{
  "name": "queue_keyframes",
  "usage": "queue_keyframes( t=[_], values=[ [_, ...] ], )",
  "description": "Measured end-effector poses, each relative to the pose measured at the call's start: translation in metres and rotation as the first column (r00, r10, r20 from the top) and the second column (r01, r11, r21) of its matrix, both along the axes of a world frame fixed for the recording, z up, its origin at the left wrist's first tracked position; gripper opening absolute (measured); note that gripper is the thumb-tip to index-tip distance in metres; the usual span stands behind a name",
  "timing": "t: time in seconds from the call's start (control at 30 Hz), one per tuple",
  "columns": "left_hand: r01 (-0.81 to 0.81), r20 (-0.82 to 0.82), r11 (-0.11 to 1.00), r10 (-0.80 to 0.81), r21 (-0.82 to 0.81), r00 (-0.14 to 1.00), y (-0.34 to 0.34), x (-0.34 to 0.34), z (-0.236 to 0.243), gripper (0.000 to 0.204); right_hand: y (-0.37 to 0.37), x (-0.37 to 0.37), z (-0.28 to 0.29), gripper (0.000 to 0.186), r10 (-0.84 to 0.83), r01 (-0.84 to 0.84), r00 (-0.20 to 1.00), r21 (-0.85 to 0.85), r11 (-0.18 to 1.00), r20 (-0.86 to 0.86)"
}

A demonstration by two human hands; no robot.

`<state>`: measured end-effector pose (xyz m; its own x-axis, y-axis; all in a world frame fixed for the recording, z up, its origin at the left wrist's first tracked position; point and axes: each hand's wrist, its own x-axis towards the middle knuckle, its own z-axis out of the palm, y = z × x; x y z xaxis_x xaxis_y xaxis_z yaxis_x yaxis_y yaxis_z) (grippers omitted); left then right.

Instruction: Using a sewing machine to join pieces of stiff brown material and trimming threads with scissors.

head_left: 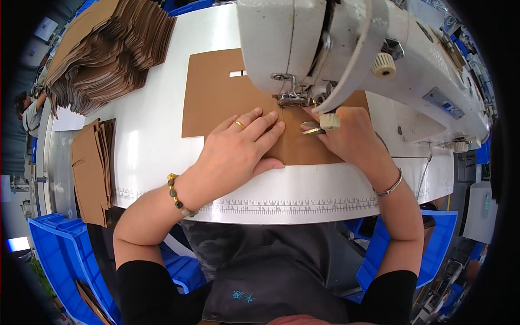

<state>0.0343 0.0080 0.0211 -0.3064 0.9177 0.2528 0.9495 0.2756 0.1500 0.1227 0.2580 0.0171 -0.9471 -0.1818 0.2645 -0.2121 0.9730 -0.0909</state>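
Note:
A flat brown panel (216,97), with a small slot cut near its far edge, lies on the white table under the needle area of a sewing machine (292,97). My left hand (238,138) rests flat on the panel, left of the presser foot, fingers stretched out and slightly spread. Beside the foot on the right, my right hand (352,135) is closed around small metal thread snips (312,128). Their shiny ends point left over the panel. Part of the right hand's fingers is hidden behind the machine's head and a white lever.
A tall stack of brown panels (108,54) stands at the far left, with a smaller folded bundle (91,168) nearer. A ruler strip (271,207) runs along the table's front edge. Blue bins (59,238) sit at lower left and right (441,238). Another person (31,111) appears far left.

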Motion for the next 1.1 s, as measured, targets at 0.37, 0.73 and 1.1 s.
queue_keyframes(
  t=[0.37,0.73,1.1],
  values=[
    [0.006,0.008,1.0,-0.006,0.0,1.0,-0.001,0.001,-0.001,0.066,0.0,0.001,-0.003,0.038,0.015,-0.016,1.0,-0.05,0.999,-0.018],
    [-0.004,-0.011,1.0,0.004,0.027,1.0,0.0,-0.001,-0.002,0.066,0.0,-0.003,-0.006,0.027,-0.025,0.023,0.998,-0.027,0.999,-0.061],
    [-0.005,-0.011,0.999,0.005,0.037,1.0,-0.001,0.0,-0.005,0.065,0.001,-0.002,-0.011,0.03,0.018,-0.021,0.989,-0.02,1.0,-0.147]
  ],
)
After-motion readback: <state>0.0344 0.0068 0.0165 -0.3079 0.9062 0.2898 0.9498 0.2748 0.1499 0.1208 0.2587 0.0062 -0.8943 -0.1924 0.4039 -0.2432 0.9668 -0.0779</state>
